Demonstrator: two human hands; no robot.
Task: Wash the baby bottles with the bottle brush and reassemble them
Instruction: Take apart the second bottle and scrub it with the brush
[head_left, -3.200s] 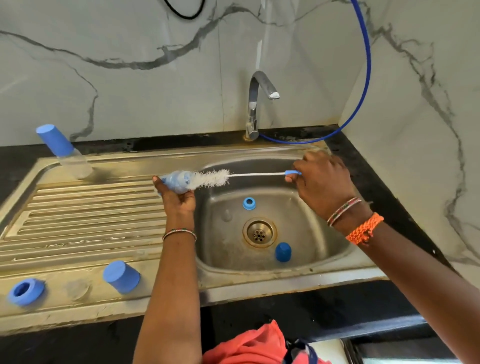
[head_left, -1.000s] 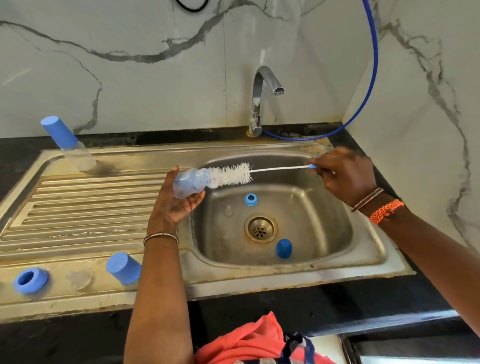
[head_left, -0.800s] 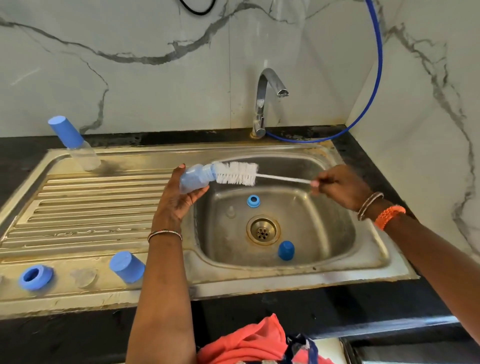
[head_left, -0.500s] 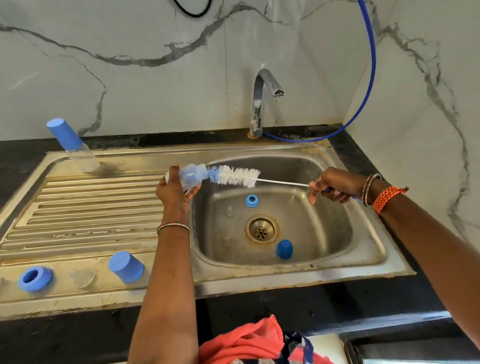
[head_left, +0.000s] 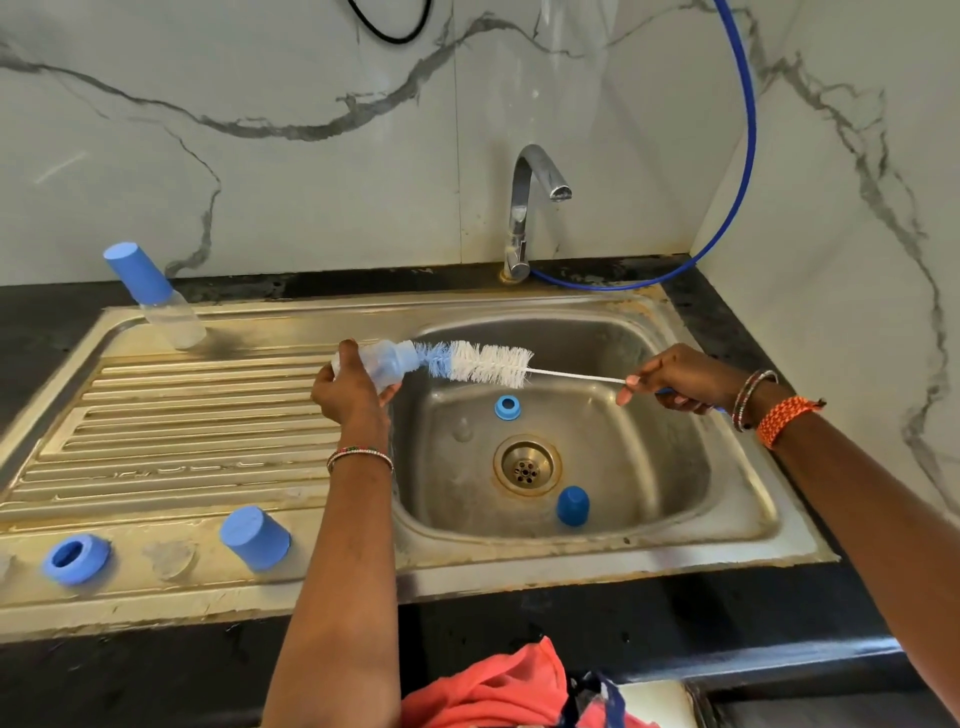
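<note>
1. Head view: your left hand (head_left: 349, 388) grips a clear baby bottle (head_left: 382, 361), fingers curled round it, holding it on its side over the left rim of the sink basin (head_left: 649, 467), mouth pointing right.
2. Your right hand (head_left: 675, 376) pinches the blue handle end of the bottle brush (head_left: 488, 364). The blue tip of the bristles sits in the bottle's mouth; the white bristles and the thin white stem run rightward over the basin to your fingers.
3. In the basin, a blue screw ring (head_left: 507, 407) lies behind the drain (head_left: 527, 465), and a blue cap (head_left: 572, 505) stands just right of and in front of the drain.
4. A second clear bottle with a blue cap on it (head_left: 156, 296) stands at the back left corner of the ribbed draining board (head_left: 182, 431).
5. On the front edge of the draining board, another blue ring (head_left: 77, 558) lies at the far left, a clear teat (head_left: 169, 558) just right of it, and a loose blue cap (head_left: 254, 538) further right, mouth down.
6. The chrome tap (head_left: 530, 208) stands behind the basin, with a blue hose (head_left: 748, 130) curving from its base up the marble wall. The dark tabletop (head_left: 727, 613) surrounds the steel sink unit.
</note>
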